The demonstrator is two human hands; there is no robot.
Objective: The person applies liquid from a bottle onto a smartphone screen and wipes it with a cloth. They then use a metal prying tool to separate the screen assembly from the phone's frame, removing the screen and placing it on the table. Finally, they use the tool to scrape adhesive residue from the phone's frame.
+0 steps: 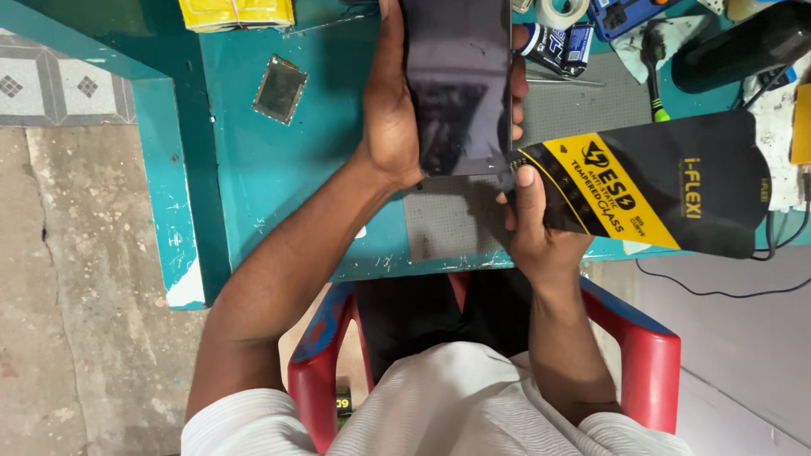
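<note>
My left hand (390, 110) grips dark phone (456, 84) by edges; right hand (536, 224) pinches black-yellow packet (650, 181). Better keep phone level, steady above teal desk (253, 169).

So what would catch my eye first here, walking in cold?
Probably the black-and-yellow packet, held by the right hand at centre right over the teal table. Next, the dark phone at top centre, gripped upright by the left hand above a grey mat. Below, the red chair stands out against the grey floor.
</note>
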